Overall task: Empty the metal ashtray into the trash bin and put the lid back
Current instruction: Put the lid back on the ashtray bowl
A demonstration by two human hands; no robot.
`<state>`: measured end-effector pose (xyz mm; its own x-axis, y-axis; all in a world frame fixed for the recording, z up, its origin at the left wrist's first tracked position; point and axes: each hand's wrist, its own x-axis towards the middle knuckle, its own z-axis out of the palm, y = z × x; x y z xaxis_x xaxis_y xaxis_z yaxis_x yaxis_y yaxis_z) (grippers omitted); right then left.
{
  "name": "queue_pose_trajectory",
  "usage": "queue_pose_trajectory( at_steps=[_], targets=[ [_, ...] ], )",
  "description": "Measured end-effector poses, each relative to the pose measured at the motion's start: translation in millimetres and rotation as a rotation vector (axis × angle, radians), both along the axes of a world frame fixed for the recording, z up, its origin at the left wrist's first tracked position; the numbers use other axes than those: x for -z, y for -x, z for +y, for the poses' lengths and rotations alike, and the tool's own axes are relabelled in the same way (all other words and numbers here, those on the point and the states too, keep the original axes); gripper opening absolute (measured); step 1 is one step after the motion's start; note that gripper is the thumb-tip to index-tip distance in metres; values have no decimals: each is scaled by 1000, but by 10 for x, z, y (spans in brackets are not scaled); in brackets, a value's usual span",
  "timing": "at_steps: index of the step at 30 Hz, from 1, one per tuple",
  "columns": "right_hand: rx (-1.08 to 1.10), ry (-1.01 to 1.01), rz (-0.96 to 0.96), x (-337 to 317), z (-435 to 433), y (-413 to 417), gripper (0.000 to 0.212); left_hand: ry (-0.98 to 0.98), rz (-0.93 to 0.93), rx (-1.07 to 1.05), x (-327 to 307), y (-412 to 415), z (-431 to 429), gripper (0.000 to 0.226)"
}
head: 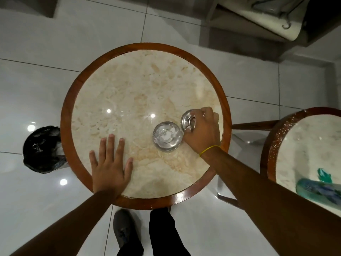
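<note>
Marble fills the round wood-rimmed table at the centre of the frame, where the metal ashtray sits open, right of centre, with pale ash inside. Our right hand pinches the shiny lid, tilted just off the ashtray's upper right edge. Our left hand lies flat with fingers spread, holding nothing, at lower left. At the left edge we see the black-lined trash bin on the tiled floor.
</note>
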<state>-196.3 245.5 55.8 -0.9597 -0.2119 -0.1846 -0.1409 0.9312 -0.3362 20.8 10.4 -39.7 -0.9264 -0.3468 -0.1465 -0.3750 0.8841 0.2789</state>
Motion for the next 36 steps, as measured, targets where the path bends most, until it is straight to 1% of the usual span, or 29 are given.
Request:
queue_pose_trajectory(
  at_steps=[2,3,4,6,12,15,20,22,25,29,36],
  targets=[
    [-62,-104,-93,24,21,111,79,0,1,1,-1,-5,1,80],
    [-89,-131,-149,44,26,156,88,-1,-2,2,-4,1,3,79],
    [-107,-142,-197,67,26,191,93,-2,-4,1,-9,12,2,79],
    [-135,-164,-235,100,20,228,93,1,-5,0,-10,21,1,79],
    [-165,-176,-212,139,-17,259,87,4,4,4,1,13,-5,79],
    [-199,-196,-192,137,-4,249,88,11,0,3,4,8,1,79],
    [-124,-125,-166,52,8,246,96,19,3,4,18,0,-12,79],
    [-116,-80,-135,-17,-54,183,96,16,2,1,14,4,-10,79],
    [-199,-35,-142,-95,-219,-25,92,24,-7,-1,-2,0,2,79],
    [-325,-99,-186,-77,-451,-298,97,27,-7,3,3,-6,2,79],
    [-348,-145,-181,15,-616,-383,93,51,-7,12,82,-6,-19,80]
  ],
)
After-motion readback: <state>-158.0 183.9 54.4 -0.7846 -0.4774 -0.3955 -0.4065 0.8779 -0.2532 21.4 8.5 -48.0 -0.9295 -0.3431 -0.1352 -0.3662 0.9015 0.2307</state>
